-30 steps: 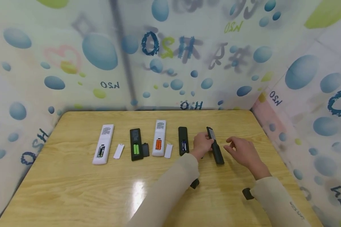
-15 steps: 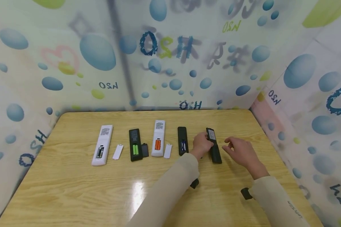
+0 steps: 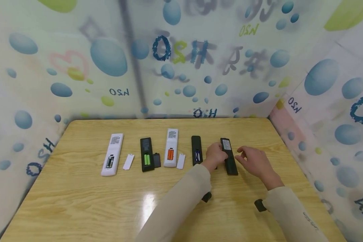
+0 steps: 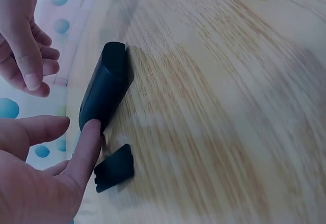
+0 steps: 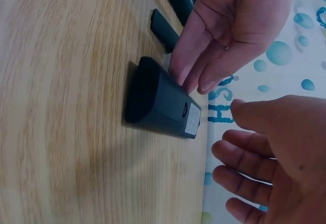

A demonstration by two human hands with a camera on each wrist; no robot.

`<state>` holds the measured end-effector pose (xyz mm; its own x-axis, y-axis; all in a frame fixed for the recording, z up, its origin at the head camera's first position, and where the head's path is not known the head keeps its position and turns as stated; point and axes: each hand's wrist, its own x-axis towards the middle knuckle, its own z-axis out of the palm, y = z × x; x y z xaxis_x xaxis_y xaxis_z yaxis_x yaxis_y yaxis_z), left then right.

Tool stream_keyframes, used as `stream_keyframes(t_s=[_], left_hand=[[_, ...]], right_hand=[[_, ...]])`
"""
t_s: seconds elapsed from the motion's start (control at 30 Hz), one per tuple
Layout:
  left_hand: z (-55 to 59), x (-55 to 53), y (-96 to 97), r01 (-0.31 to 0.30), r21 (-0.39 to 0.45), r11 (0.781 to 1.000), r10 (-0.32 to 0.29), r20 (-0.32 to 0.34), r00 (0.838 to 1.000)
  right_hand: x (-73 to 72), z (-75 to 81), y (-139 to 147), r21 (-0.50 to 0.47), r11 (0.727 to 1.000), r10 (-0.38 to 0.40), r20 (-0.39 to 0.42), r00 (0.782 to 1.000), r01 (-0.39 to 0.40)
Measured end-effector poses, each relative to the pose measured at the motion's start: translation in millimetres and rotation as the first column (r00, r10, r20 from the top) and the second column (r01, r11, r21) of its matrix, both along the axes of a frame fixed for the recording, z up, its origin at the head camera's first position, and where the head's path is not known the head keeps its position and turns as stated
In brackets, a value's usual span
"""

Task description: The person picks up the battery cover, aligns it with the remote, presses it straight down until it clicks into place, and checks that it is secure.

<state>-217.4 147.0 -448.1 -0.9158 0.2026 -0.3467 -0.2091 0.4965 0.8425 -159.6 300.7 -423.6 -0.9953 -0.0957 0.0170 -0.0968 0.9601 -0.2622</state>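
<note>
A black remote control (image 3: 231, 165) lies at the right of the row, back side up, with its label showing and no open battery bay in sight. My left hand (image 3: 214, 156) is at its left edge; in the left wrist view one extended finger touches the side of the remote (image 4: 102, 94), while the thumb stands apart from it. Just right of the remote, my right hand (image 3: 255, 162) hovers with loosely bent fingers and holds nothing. A loose black battery cover (image 4: 116, 169) lies by the left hand, mostly hidden in the head view.
Left of the hands lie another black remote (image 3: 196, 146), a white remote (image 3: 170, 143) with its cover (image 3: 180, 161), a black remote (image 3: 146, 148) with its cover (image 3: 157, 160), and a white remote (image 3: 116, 148) with its cover (image 3: 128, 162). Their battery bays show batteries. A patterned wall stands behind the table (image 3: 93, 208).
The rightmost remote was tilted on its side a second ago and has rolled down flat, back side up. My left hand stays beside it; the right hand has shifted slightly left.
</note>
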Motion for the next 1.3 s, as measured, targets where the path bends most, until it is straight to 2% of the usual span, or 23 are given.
stream_keyframes(t_s=[0.13,0.33,0.53,0.77,0.9,1.07,1.3], left_hand=[[-1.2,-1.6,-5.4,0.013,0.031,0.999,-0.013,-0.006,1.0],[3.6,-10.9,-27.1,0.033,0.205,0.978,-0.032,-0.006,0.999],[3.7,-24.2,-59.4,0.033,0.179,0.983,-0.022,-0.066,0.998],[1.7,-36.2,-85.8,-0.025,0.186,0.982,0.038,-0.069,0.997],[-2.0,-41.5,-93.5,-0.048,0.13,0.99,0.06,-0.094,0.994],[-3.9,-44.8,-99.6,-0.063,-0.006,0.998,0.062,-0.144,0.988],[-4.1,-42.3,-94.9,-0.07,-0.177,0.982,0.039,-0.173,0.984]], right_hand=[[-3.4,-1.6,-3,0.004,1.0,0.008,-0.008,1.0,-0.008],[-10.2,-8.0,-11,0.018,1.0,0.015,0.027,1.0,-0.015],[-15.6,-14.6,-21,0.043,0.999,0.014,0.066,0.998,-0.017],[-19.0,-20.8,-34,0.066,0.996,0.051,0.07,0.996,-0.055],[-20.3,-24.3,-43,0.074,0.995,0.06,0.071,0.996,-0.065],[-23.5,-28.2,-54,0.071,0.995,0.07,0.074,0.995,-0.075],[-25.2,-32.4,-65,0.132,0.989,0.063,0.077,0.995,-0.073]])
